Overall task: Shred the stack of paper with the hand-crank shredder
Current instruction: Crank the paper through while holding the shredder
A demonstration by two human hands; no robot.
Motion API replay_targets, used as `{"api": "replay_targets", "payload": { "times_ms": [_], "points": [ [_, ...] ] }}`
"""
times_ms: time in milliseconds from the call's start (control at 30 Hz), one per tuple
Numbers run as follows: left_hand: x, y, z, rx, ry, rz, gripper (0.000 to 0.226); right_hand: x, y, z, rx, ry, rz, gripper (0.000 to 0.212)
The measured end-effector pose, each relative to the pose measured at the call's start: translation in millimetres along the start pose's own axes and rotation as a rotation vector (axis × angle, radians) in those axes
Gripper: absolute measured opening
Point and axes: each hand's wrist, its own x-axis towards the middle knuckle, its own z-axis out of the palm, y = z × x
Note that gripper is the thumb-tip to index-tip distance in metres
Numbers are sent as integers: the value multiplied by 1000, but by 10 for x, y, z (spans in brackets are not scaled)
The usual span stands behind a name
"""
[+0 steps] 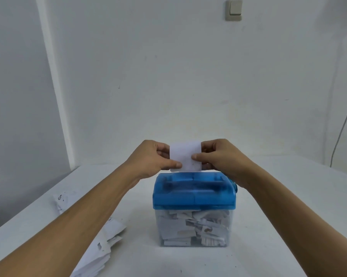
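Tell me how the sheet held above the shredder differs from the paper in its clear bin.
The sheet is whole and flat; the bin paper is cut into crumpled strips. The sheet stands upright, pinched by the left hand and right hand; the bin paper lies piled loose. Both are white.

Shredder lid [193,194]: glossy translucent blue plastic. Bin [194,228]: clear smooth plastic, paper shreds inside. Sheet [185,156]: matt white paper. Stack [100,246] at 8 o'clock: matt paper. Table [268,226]: matt white.
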Motion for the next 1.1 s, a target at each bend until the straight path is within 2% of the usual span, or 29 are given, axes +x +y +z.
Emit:
{"api": "replay_targets", "payload": {
  "times_ms": [133, 333, 600, 733, 900, 1100],
  "points": [
    [-66, -88, -10, 89, -13, -22, 27, -22, 70, 80, -124, 6, -23, 16],
    [-155, -220, 26, 107, -18, -50, 34, -26, 156, 195, -334, 62, -121, 19],
    [-161, -214, 42, 156, -19, -27, 17, -67, 202, 156, -354, 81, -140, 24],
    [-178, -190, 32, 163, -22, -26, 20, -58, 212, 171, -347, 67, -130, 22],
    [-220, -169, 98, 25, 102, -63, 27, -55, 235, 179, -337, 89, -126, 17],
    [-340, -196, 374, -41, 196, -28, 35, -62, 248, 180, -377, 120, -117, 14]
  ]
}}
